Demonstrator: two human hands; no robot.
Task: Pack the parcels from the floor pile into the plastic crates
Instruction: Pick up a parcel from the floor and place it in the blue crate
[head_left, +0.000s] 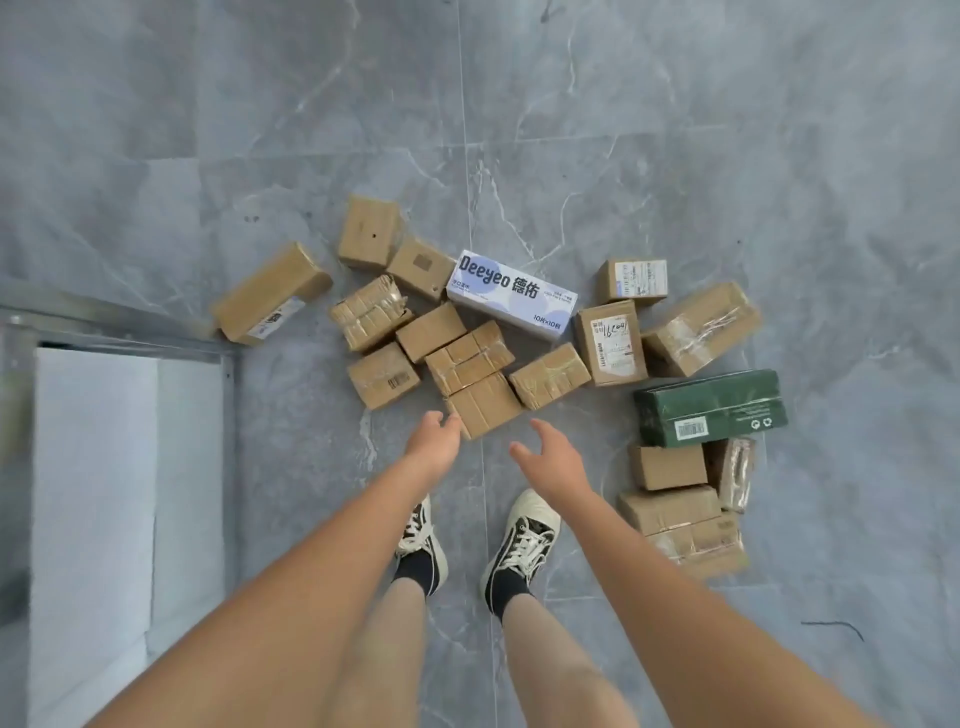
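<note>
Several brown cardboard parcels lie in a loose pile on the grey tiled floor. A white and blue printed box (511, 296) lies among them, and a dark green box (710, 408) lies at the right. Nearest to me is a small taped parcel (483, 404). My left hand (434, 441) reaches down with relaxed fingers, its fingertips at that parcel's left edge. My right hand (553, 460) hovers open just to the right of the parcel, holding nothing. No plastic crate is in view.
A metal-framed opening with white sheeting (124, 467) sits at the left, and a long parcel (270, 293) leans by its corner. My two sneakered feet (470, 540) stand just below the pile. More parcels are stacked at the lower right (680, 512).
</note>
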